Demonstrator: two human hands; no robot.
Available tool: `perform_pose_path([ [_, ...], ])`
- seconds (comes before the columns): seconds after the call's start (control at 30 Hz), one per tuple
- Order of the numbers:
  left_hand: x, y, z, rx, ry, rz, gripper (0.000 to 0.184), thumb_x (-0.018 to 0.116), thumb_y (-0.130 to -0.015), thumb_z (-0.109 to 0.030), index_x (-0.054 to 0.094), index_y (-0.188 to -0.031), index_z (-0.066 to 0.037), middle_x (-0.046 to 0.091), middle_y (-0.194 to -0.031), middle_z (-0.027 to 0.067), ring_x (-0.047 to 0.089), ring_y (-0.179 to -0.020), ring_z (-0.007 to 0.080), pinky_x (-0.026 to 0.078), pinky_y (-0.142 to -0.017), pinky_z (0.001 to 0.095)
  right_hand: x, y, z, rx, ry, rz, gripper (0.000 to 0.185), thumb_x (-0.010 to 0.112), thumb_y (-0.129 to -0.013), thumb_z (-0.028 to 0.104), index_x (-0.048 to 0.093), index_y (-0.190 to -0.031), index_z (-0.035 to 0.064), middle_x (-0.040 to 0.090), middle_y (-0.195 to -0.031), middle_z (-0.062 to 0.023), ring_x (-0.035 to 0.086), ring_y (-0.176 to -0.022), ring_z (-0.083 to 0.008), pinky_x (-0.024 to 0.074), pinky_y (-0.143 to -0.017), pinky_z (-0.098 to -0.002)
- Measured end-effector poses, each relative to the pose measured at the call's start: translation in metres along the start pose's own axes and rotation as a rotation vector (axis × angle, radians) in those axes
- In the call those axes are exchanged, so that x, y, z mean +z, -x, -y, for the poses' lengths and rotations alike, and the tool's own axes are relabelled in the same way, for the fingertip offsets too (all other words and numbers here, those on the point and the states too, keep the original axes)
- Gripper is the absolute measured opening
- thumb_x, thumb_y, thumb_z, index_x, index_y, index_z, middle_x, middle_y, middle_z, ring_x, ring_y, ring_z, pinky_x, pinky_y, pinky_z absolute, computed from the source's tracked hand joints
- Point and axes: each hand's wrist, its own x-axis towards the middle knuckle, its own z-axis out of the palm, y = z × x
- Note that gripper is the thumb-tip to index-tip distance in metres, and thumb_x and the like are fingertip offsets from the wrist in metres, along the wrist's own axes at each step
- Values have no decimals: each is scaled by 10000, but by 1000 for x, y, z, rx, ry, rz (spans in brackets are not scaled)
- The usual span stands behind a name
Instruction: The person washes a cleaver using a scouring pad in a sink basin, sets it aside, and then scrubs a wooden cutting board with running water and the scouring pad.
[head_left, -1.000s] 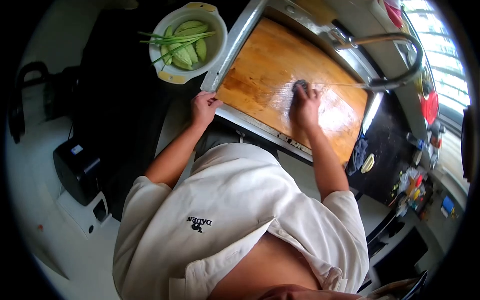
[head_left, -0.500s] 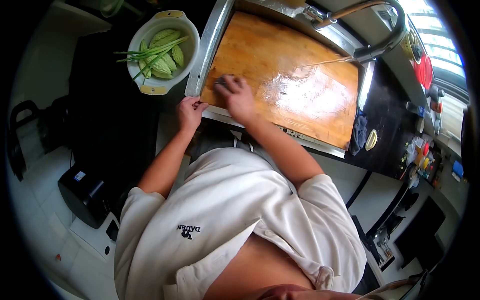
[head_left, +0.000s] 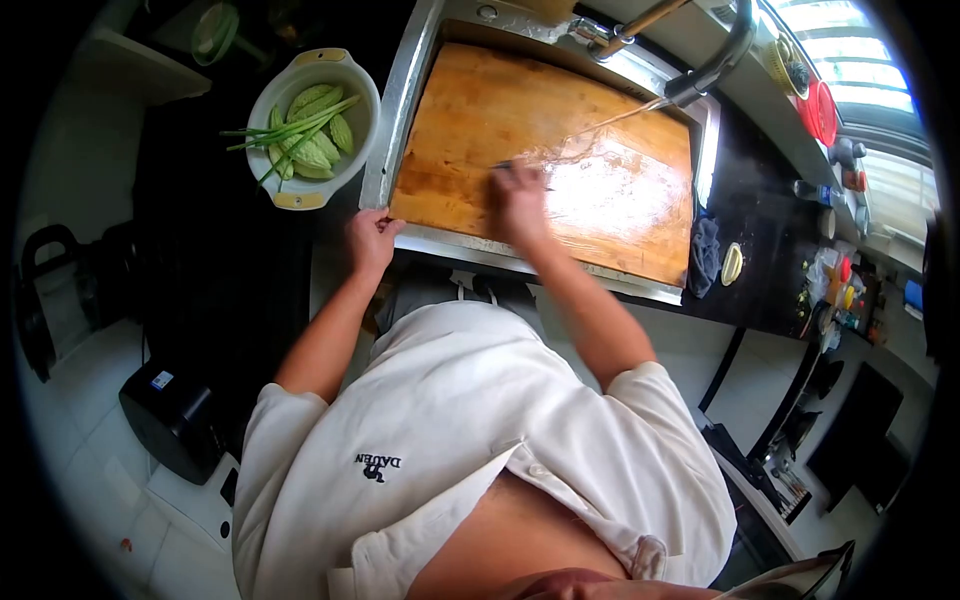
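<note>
- Wooden board (head_left: 470,110): lying flat across the sink (head_left: 383,165), wet; glare obscures its right portion.
- Left hand (head_left: 372,240): fingers pinched narrowly on the board's near-left corner.
- Right hand (head_left: 521,208): curled over a dark scrubber (head_left: 503,166), mostly hidden, on the board.
- Obstruction: faucet (head_left: 706,78) overhanging the board's far-right side, water running.
- Left of sink: white bowl (head_left: 355,85) holding green vegetables (head_left: 313,152).
- Right of sink: dark cloth (head_left: 704,256), just beside the board.

The person before me wears a cream short-sleeved shirt (head_left: 440,400), its buttoned placket (head_left: 520,460) open at the neck; dark chest emblem (head_left: 376,467) with lettering; grey trousers (head_left: 415,291), pale drawstring (head_left: 462,291).
</note>
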Motion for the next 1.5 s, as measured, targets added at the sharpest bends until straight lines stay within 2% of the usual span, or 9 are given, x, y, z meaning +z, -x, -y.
perform_pose_path([
  [0.13, -4, 0, -7, -10, -35, 37, 296, 811, -679, -69, 689, -905, 78, 662, -747, 131, 644, -627, 184, 510, -608, 295, 32, -24, 81, -110, -133, 163, 346, 579, -756, 85, 660, -1092, 82, 545, -1233, -192, 485, -1095, -397, 428, -949, -465],
  [0.33, -5, -3, -7, 3, -29, 41, 279, 815, -679, -77, 691, -881, 71, 665, -747, 123, 643, -625, 176, 512, -607, 292, -57, 22, -52, 12, -49, 25, 181, 616, -764, -7, 650, -926, 65, 639, -987, -204, 557, -989, -407, 446, -909, -466],
  [0.5, -5, -3, 1, -7, -38, 71, 330, 819, -673, -102, 700, -934, 61, 672, -790, 149, 668, -680, 240, 528, -660, 328, -123, 56, -108, 387, 225, 29, 271, 628, -813, 29, 670, -1067, 117, 576, -1196, -254, 516, -1085, -434, 486, -897, -477],
  [0.6, -6, -4, 4, 27, -30, 70, 317, 809, -676, -81, 694, -930, 70, 670, -758, 128, 655, -646, 195, 523, -638, 297, -79, 39, -63, 332, 80, -20, 320, 613, -820, 27, 661, -1124, 114, 526, -1237, -308, 510, -1076, -446, 483, -909, -485],
  [0.73, -7, -5, 13, 82, -20, 95, 292, 775, -705, -49, 697, -963, 64, 675, -794, 132, 663, -694, 206, 522, -659, 296, -10, -10, 58, 8, -146, 214, 590, 594, -819, 42, 469, -1390, 119, 516, -1098, -222, 484, -1025, -383, 426, -938, -450],
  [0.87, -13, -8, 11, 224, -91, 143, 277, 751, -726, -25, 693, -982, 64, 672, -807, 137, 658, -701, 223, 520, -667, 311, 40, -34, 113, -218, -161, 226, 392, 621, -749, 163, 642, -1133, 87, 528, -1023, -175, 484, -1004, -354, 439, -857, -414],
  [1.03, -10, -5, 9, 70, 10, 125, 269, 760, -746, -46, 687, -974, 77, 674, -805, 137, 654, -678, 192, 514, -643, 285, -1, -6, 83, -248, -148, 315, 374, 619, -748, 162, 652, -1113, 88, 538, -1039, -145, 497, -1006, -344, 442, -869, -428],
  [1.33, -10, -8, 8, 97, 0, 117, 251, 758, -726, -69, 686, -913, 80, 667, -768, 141, 655, -668, 213, 513, -648, 303, -112, 76, -77, 257, 197, -19, 177, 690, -796, 113, 708, -972, 108, 570, -1044, -227, 538, -917, -382, 487, -797, -462],
  [1.5, -9, -9, 12, 118, -24, 119, 227, 754, -730, -74, 686, -889, 73, 662, -755, 140, 645, -653, 215, 506, -640, 307, -15, 18, 15, 244, -312, 51, 137, 672, -718, 86, 666, -853, 66, 557, -979, -203, 517, -955, -383, 453, -833, -455],
])
